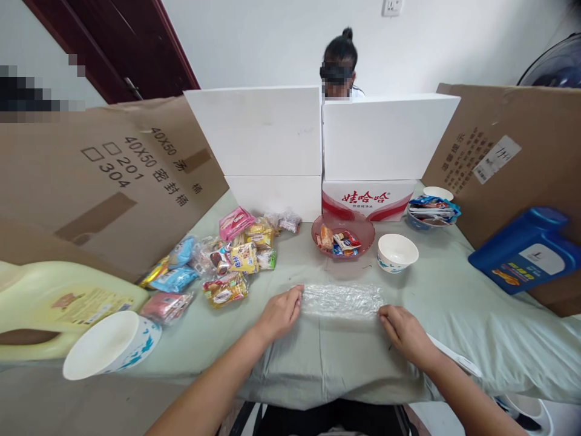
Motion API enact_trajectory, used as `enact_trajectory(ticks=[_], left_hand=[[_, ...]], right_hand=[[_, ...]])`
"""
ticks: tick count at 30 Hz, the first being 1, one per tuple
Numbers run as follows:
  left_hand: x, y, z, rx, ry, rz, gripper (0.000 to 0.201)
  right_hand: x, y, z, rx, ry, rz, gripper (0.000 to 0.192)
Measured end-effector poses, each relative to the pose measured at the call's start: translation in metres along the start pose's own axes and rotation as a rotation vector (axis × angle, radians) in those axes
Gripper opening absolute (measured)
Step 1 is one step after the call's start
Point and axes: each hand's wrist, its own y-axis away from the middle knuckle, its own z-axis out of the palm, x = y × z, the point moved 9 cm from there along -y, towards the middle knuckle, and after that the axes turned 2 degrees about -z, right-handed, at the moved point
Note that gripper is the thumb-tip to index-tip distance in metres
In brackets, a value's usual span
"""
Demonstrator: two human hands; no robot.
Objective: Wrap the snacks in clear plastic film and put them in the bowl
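Note:
A crinkled clear plastic sheet (341, 301), folded into a long strip, stretches between my hands low over the cloth-covered table. My left hand (280, 312) pinches its left end between thumb and fingers. At the opposite end, my right hand (406, 333) is closed on the right edge. Just beyond the strip stands a pink glass bowl (344, 223) with several wrapped snacks inside. To its right is a white paper bowl (397, 253) with a blue pattern. A white, long, thin object (456, 356) lies partly hidden behind my right wrist.
Wrapped snacks (245, 257) are piled left of centre. A yellow jug (68, 303) and another paper bowl (106, 345) stand at far left, a blue bottle (529, 251) at right. White boxes (272, 136) and cardboard panels (136, 175) wall the table. A person (341, 60) sits behind.

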Motion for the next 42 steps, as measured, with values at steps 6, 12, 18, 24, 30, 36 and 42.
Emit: enact_trajectory(ticks=[6,12,18,24,30,36,42], left_hand=[[-0.019,-0.016,0.008,-0.087,-0.148,-0.256,0.018],[-0.026,-0.024,0.010,-0.061,-0.261,-0.380,0.019],[-0.018,-0.028,0.001,0.022,-0.367,-0.405,0.021],[0.044,-0.034,0.026,0.050,-0.195,-0.089,0.035],[0.037,-0.024,0.072,-0.147,-0.112,-0.180,0.072],[0.032,-0.026,0.065,-0.197,-0.138,-0.147,0.070],[0.064,-0.024,0.030,-0.019,-0.180,-0.091,0.045]], right_hand=[[0.031,-0.038,0.017,-0.049,0.142,0.297,0.027],[0.037,-0.059,0.032,-0.070,0.339,0.372,0.024],[0.031,-0.064,0.030,-0.074,0.472,0.379,0.022],[0.026,-0.071,0.026,-0.054,0.520,0.387,0.023],[0.037,-0.066,0.015,-0.003,0.528,0.389,0.028],[0.034,-0.057,0.014,-0.004,0.389,0.286,0.024],[0.023,-0.015,0.019,-0.027,0.135,0.294,0.012]])
